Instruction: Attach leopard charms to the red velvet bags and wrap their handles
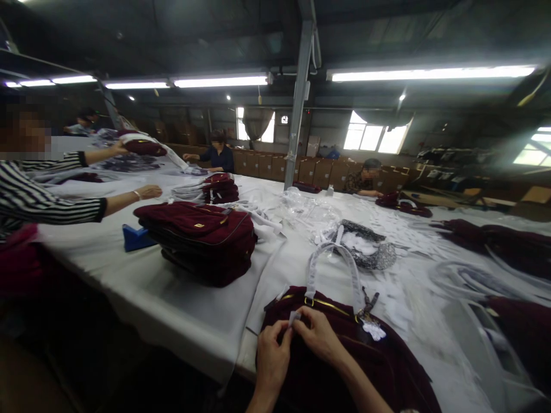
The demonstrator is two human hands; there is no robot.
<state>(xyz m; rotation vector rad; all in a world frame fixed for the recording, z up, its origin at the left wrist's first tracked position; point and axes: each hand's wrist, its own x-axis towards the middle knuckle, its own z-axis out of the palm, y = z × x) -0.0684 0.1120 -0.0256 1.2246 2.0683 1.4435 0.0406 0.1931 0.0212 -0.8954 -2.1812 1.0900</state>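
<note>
A maroon handbag (353, 350) lies on the white-covered table right in front of me. Its handle (312, 267) is wrapped in pale material and stands up, and a silvery tag (373, 331) hangs by the right handle base. Over the bag's upper left part, my left hand (274, 350) and my right hand (316, 332) meet at the fingertips. Both pinch a small whitish slip (293, 317), which looks like paper or thin plastic. Yellow zipper trim (331, 306) runs along the top of the bag, just beyond my fingers.
Stacked maroon bags (202, 235) sit left of centre beside a blue object (136, 237). An open black-and-white patterned bag (365, 244) with white pieces lies ahead. A co-worker in a striped sleeve (51, 201) handles a maroon bag (144, 146) at left. A metal post (298, 109) rises behind.
</note>
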